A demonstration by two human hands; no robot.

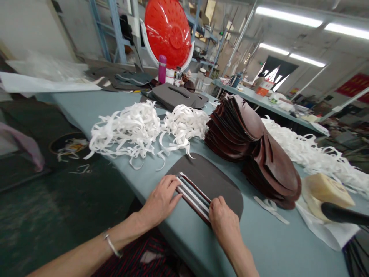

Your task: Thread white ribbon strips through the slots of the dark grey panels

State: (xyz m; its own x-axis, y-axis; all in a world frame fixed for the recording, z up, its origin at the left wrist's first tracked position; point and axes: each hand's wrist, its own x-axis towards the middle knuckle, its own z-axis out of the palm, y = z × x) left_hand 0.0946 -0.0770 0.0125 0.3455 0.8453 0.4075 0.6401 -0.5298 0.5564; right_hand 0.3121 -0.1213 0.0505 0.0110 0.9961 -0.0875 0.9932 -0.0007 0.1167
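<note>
On the blue-grey table top [259, 246] lies a dark grey rounded panel [209, 181], possibly leather or felt. Across it runs a band of parallel brown and white strips [193, 196]. My left hand [160, 202] rests at the band's upper end, its fingertips on the strips. My right hand [223, 217] covers the lower end, fingers bent over the strips, so that end is hidden. A tall stack of brown leather panels [253, 148] stands just beyond my right hand. A loose white strip [271, 209] lies beside the stack.
Tangled white strip offcuts [123, 130] lie beyond the hands, with more [311, 154] behind the brown stack. A cream block [325, 190] sits on white cloth at right, beside a black handle [343, 213]. Grey panels [175, 96] and a purple flask [162, 69] stand farther back.
</note>
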